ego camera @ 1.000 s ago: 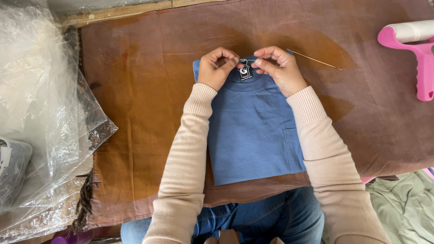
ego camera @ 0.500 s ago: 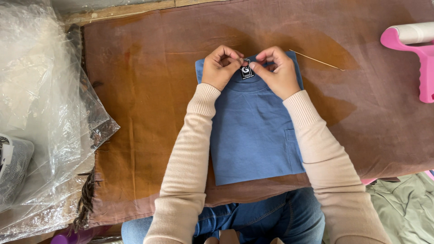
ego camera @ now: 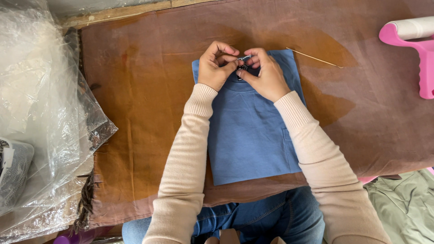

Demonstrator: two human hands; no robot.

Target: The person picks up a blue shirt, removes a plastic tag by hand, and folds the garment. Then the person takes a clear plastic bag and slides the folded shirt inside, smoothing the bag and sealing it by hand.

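The fingertips of both hands meet at the collar of a folded blue shirt (ego camera: 253, 135), pinched narrow on a small dark tag (ego camera: 243, 59) with a pale edge that sits at the neckline. The left hand (ego camera: 216, 68) curls in from the left with its thumb and forefinger closed on the tag's left end; the right hand (ego camera: 266, 74) comes from the right, its fingers bent over the tag's other end and resting on the collar. How the tag is fixed to the shirt cannot be told, since the fingers cover most of it. The shirt lies flat and folded into a rectangle on a brown cloth (ego camera: 135, 113) that covers the work surface, collar away from the person. The step in hand looks like handling or fitting the tag at the neck; whatever follows would call for a fine grip with both hands kept close, and the shirt held flat so the fold does not shift. Beyond the shirt's far right corner lies a thin stick (ego camera: 314, 58), just apart from it. A pink lint roller (ego camera: 418, 54) rests at the right edge, and clear plastic bags (ego camera: 40, 113) are heaped at the left.
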